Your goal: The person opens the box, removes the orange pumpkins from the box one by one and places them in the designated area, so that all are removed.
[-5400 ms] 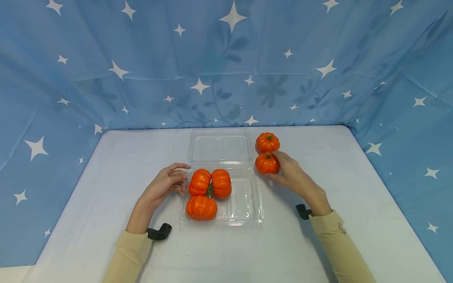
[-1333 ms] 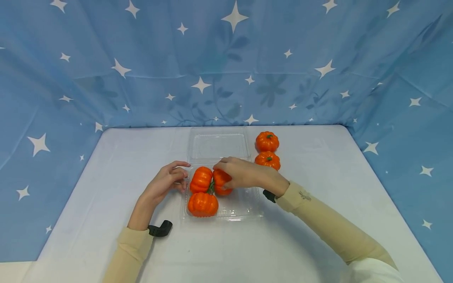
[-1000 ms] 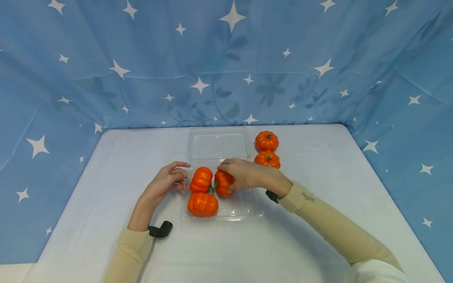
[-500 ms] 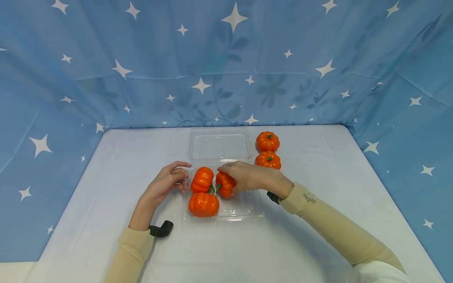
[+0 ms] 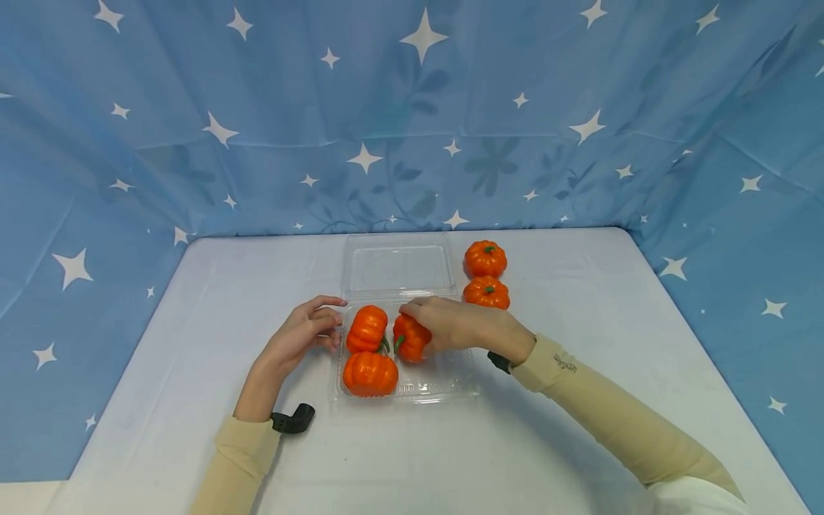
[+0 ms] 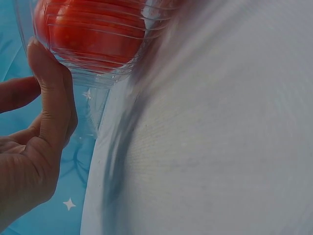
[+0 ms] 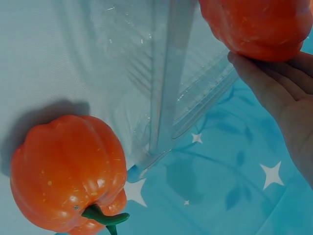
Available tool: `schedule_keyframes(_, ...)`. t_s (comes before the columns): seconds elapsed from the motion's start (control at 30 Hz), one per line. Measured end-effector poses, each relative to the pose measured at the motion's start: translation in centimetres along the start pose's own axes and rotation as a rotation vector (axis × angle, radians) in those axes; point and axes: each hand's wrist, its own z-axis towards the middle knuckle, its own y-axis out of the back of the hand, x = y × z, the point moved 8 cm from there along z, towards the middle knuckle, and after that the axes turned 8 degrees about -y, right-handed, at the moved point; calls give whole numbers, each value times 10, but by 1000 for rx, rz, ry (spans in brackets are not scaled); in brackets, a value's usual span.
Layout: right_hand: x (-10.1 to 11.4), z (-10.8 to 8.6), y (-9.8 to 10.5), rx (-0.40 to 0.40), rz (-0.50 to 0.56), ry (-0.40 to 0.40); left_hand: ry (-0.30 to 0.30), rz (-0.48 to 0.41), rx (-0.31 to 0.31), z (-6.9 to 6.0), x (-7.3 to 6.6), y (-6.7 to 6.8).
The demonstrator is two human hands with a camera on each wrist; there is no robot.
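Toward the middle of the clear plastic clamshell box [image 5: 440,383], my right hand [image 5: 453,322] grips a small orange pumpkin [image 5: 409,338] from its right side. That pumpkin's green stem points left. Two more pumpkins sit in the box's left half, one at the back [image 5: 367,329] and one at the front [image 5: 370,374]. At the box's left edge is my left hand [image 5: 299,336], its fingers loosely bent. In the left wrist view a fingertip [image 6: 33,43] touches the ribbed box wall, with an orange pumpkin [image 6: 95,34] behind it.
The box's clear lid [image 5: 399,266] lies folded back behind it. Right of the lid stand two pumpkins, one at the back [image 5: 486,259] and one nearer [image 5: 484,292], close together on the white tabletop [image 5: 579,322]. A blue star-patterned curtain [image 5: 257,164] encloses the back and sides.
My right hand has gone from the nearer outside pumpkin to one in the box. That pumpkin has shifted slightly right, away from the other two, and its stem has turned. My left hand stays put.
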Motion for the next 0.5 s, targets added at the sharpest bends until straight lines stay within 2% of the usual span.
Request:
schedule_keyframes(0.13,-2,-3,1,-11,43,7,2,3,0,0,0,0)
schedule_keyframes(0.5,-17,-13,8,-111,122,86,0,5,-3,1,1,1)
